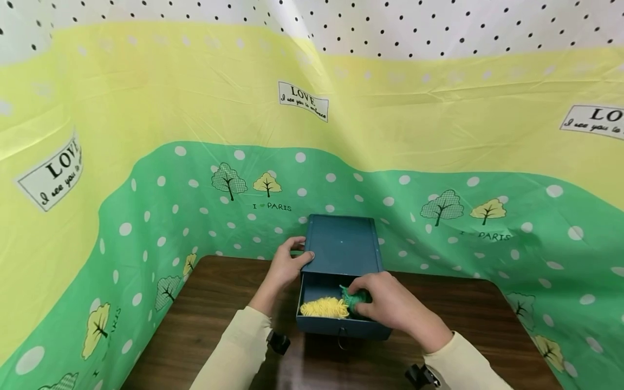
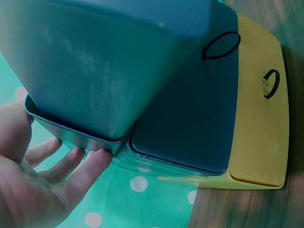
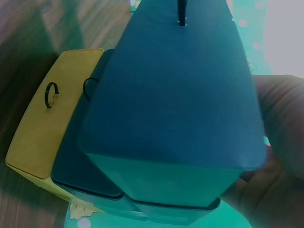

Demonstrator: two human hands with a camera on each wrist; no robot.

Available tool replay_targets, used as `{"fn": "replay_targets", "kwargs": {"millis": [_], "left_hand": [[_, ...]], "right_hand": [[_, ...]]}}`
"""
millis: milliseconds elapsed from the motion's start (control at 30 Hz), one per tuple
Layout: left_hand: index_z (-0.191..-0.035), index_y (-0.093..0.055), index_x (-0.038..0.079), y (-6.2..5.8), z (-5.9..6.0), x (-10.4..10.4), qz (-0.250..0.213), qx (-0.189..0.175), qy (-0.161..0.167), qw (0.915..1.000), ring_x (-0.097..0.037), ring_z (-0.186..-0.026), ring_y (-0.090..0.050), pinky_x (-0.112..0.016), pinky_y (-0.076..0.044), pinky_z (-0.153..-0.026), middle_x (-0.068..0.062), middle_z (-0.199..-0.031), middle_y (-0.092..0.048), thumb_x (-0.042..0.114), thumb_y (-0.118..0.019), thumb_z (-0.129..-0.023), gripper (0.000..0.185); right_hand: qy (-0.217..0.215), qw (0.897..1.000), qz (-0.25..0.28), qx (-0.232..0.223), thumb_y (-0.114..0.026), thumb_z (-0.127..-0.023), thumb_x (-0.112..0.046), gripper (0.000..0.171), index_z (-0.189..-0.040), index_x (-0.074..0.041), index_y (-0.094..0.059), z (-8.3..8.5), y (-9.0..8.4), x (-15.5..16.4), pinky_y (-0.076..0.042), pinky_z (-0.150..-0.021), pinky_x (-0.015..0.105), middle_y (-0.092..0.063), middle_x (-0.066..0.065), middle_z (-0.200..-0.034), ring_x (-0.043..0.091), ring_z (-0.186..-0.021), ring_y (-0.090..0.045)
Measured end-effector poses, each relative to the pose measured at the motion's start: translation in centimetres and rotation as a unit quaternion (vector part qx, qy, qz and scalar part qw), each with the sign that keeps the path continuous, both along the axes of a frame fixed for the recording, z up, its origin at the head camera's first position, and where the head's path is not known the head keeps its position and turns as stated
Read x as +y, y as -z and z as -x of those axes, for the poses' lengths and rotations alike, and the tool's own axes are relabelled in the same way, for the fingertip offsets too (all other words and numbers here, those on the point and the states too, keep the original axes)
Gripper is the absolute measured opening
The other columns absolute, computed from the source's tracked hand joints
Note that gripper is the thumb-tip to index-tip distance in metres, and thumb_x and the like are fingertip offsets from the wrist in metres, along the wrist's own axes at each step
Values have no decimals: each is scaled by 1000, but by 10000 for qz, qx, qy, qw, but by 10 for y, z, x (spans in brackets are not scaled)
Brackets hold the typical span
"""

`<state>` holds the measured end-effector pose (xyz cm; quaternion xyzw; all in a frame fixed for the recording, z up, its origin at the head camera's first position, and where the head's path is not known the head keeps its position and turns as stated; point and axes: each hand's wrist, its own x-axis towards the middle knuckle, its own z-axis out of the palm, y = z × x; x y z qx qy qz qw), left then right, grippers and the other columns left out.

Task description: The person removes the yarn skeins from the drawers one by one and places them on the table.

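Observation:
A blue drawer cabinet (image 1: 341, 244) stands on the wooden table with its top drawer (image 1: 322, 326) pulled out. Inside, a bundle of yellow yarn (image 1: 324, 307) lies on the left, and green yarn (image 1: 352, 299) is beside it on the right. My right hand (image 1: 390, 303) reaches over the drawer's right wall and pinches the green yarn, partly covering it. At the cabinet's left side, my left hand (image 1: 286, 262) presses with thumb and fairly straight fingers (image 2: 90, 173). The right wrist view shows the right hand (image 3: 280, 156) beyond the drawer front, its fingertips hidden.
Below the pulled-out drawer are a closed dark blue drawer (image 2: 185, 109) and a closed yellow drawer (image 2: 261, 109), each with a black loop pull. A patterned curtain (image 1: 273, 216) hangs close behind the cabinet and around the table (image 1: 219, 287).

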<state>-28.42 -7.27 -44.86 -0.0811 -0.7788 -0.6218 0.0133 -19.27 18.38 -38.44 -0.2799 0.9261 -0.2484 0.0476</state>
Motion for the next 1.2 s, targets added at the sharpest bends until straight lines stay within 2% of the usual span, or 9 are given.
{"fn": "replay_targets", "kwargs": {"millis": [167, 300, 400, 500, 633, 833, 933, 1200], "left_hand": [[-145, -55, 8, -5, 0, 0, 45, 7, -31, 10000, -39, -120, -60, -49, -56, -93, -18, -133, -59, 22, -72, -97, 53], [-146, -54, 8, -8, -1, 0, 53, 18, 12, 10000, -39, -121, -60, -49, -56, -93, -18, -134, -58, 22, -71, -98, 53], [-147, -54, 7, -8, -1, 1, 89, 25, 28, 10000, -39, -121, -60, -49, -56, -93, -19, -135, -58, 22, -70, -98, 54], [-148, -53, 5, -6, -1, 1, 149, 35, 8, 9999, -39, -122, -60, -47, -57, -92, -19, -135, -59, 23, -70, -98, 55], [-148, -53, 3, -6, -2, 1, 173, 12, 17, 9998, -38, -122, -61, -45, -58, -90, -18, -136, -59, 23, -70, -98, 56], [-149, -52, 3, -4, -4, 1, 187, -6, 39, 9998, -38, -122, -60, -46, -58, -91, -18, -137, -58, 24, -70, -99, 57], [-149, -52, 3, -3, -4, 1, 196, -12, 27, 9998, -38, -122, -60, -46, -58, -91, -18, -137, -58, 24, -70, -99, 57], [-148, -53, 3, -2, -2, 1, 79, -56, 48, 9999, -39, -121, -60, -45, -59, -90, -19, -136, -58, 22, -70, -98, 56]], "right_hand": [[15, 9994, 18, 359, -78, -90, -13, 21, -112, -14, -78, -2, -11, 2, -56, -70, 29, -75, 0, -111, 5, -81, -66], [157, 9981, 60, 589, -80, -89, -15, 21, -110, -17, -79, -4, -20, 7, -57, -74, 31, -75, -3, -110, 12, -93, -69], [266, 9976, 133, 618, -80, -89, -16, 22, -111, -19, -78, -6, -25, 12, -56, -74, 29, -75, -5, -109, 10, -92, -68], [347, 9976, 282, 534, -79, -90, -16, 22, -112, -20, -78, -8, -29, 17, -53, -66, 27, -74, -6, -107, 6, -77, -63], [433, 9958, 458, 667, -79, -90, -15, 23, -112, -19, -78, -12, -36, 23, -50, -60, 25, -73, -7, -100, 5, -62, -56], [634, 9913, 461, 1061, -81, -88, -14, 24, -112, -20, -79, -15, -45, 36, -55, -66, 24, -75, -5, -107, 2, -77, -64], [760, 9894, 394, 1175, -81, -88, -14, 25, -112, -20, -79, -16, -47, 45, -57, -68, 26, -75, -3, -110, 6, -82, -68], [1094, 9862, 298, 1210, -81, -87, -14, 25, -112, -17, -77, -11, -47, 70, -57, -70, 29, -75, 1, -110, 16, -88, -70]]}}
